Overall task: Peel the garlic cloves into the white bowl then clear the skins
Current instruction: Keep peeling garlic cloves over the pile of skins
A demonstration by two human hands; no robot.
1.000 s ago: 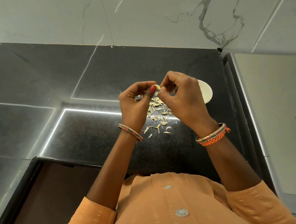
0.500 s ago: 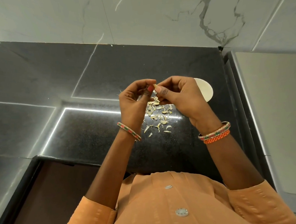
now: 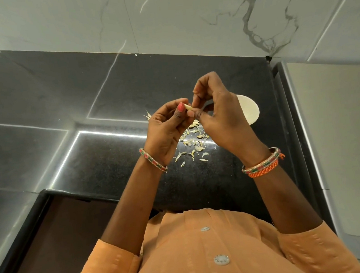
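**A:** Above the middle of the black counter (image 3: 130, 80), what are the hands doing?

**B:** The left hand (image 3: 164, 133) pinches a garlic clove (image 3: 188, 107) between thumb and curled fingers. The right hand (image 3: 217, 115) meets it from 3 o'clock, its thumb and forefinger closed on the clove's tip. A small fleck shows at its raised fingertips, probably a bit of skin, though it is too small to be sure.

**A:** And the other task things?

**B:** The white bowl (image 3: 249, 109) sits at 3 o'clock of the hands, mostly hidden behind the right hand; I cannot tell what is in it. The garlic skins (image 3: 194, 144) lie scattered on the counter under the hands, spreading toward 6 o'clock, with a few slivers poking out at 9 o'clock of the left hand.

**A:** Edges and open room?

**B:** The counter's front edge runs at 6 o'clock, against the person's orange shirt (image 3: 201, 250). At 3 o'clock, just beyond the bowl, the counter ends at a raised dark rim beside a pale grey surface (image 3: 331, 128). Bare counter stretches from 9 to 12 o'clock.

**A:** The surface and room?

**B:** Glossy speckled stone, with bright light strips reflected in it. A white marble-veined wall (image 3: 189, 17) rises at 12 o'clock. Bangles circle both wrists.
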